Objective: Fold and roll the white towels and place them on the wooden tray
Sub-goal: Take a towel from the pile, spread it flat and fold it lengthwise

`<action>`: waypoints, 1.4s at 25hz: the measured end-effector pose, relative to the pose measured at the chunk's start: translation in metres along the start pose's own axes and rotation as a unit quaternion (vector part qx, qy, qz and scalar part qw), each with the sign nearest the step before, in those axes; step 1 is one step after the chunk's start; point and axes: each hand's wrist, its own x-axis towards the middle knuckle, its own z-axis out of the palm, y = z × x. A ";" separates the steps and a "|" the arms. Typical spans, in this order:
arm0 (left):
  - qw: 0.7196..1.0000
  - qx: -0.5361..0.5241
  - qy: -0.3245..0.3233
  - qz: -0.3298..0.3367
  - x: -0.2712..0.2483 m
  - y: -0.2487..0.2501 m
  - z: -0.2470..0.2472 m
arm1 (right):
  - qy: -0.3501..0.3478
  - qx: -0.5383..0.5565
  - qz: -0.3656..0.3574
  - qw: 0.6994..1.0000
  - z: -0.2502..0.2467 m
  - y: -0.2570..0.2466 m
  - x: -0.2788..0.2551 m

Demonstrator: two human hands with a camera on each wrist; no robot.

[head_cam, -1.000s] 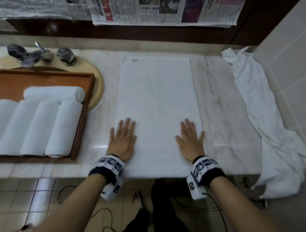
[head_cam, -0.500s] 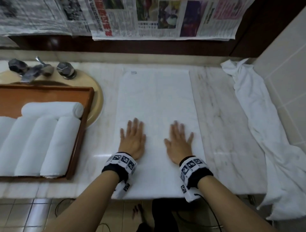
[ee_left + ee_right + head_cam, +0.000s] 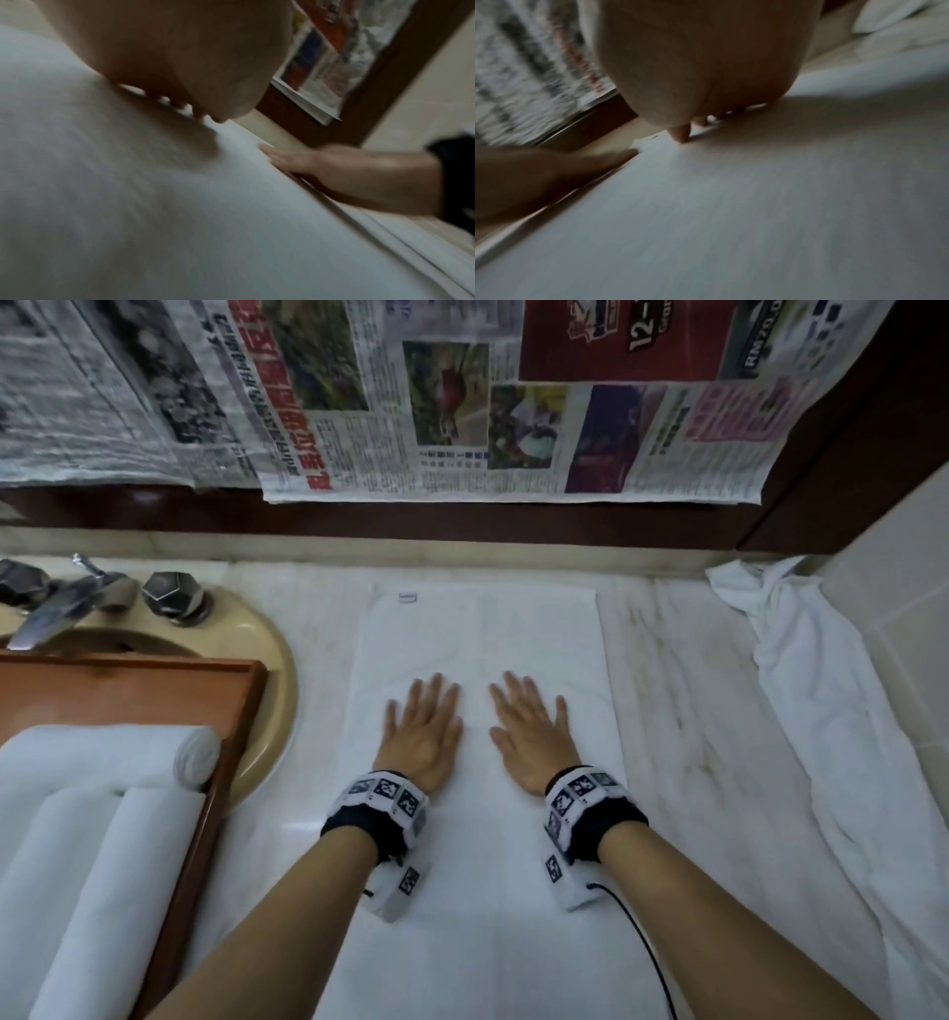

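A folded white towel [image 3: 482,814] lies flat, lengthwise, on the marble worktop [image 3: 683,737], its small label at the far left corner. The left hand [image 3: 423,737] and the right hand [image 3: 531,737] rest palm-down on it, side by side near its middle, fingers straight and spread, each grip wide open and holding nothing. To the left, a wooden tray [image 3: 236,742] sits over the sink and carries rolled white towels [image 3: 97,819]. A crumpled white towel [image 3: 821,737] lies along the right wall. Newspaper sheets [image 3: 462,403] hang above the worktop.
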 end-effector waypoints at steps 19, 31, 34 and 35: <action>0.988 0.053 0.005 -0.148 0.090 -0.030 -0.049 | -0.014 -0.006 0.165 0.986 -0.071 0.078 0.078; 0.993 0.043 0.007 -0.109 -0.081 -0.019 0.027 | -0.008 -0.017 0.158 0.987 0.033 0.044 -0.096; 0.981 0.015 0.059 -0.183 -0.109 -0.004 0.036 | -0.002 -0.023 0.149 0.989 0.045 0.010 -0.125; 0.994 0.018 0.040 -0.097 -0.121 0.014 0.049 | -0.020 -0.042 0.060 0.997 0.063 -0.010 -0.137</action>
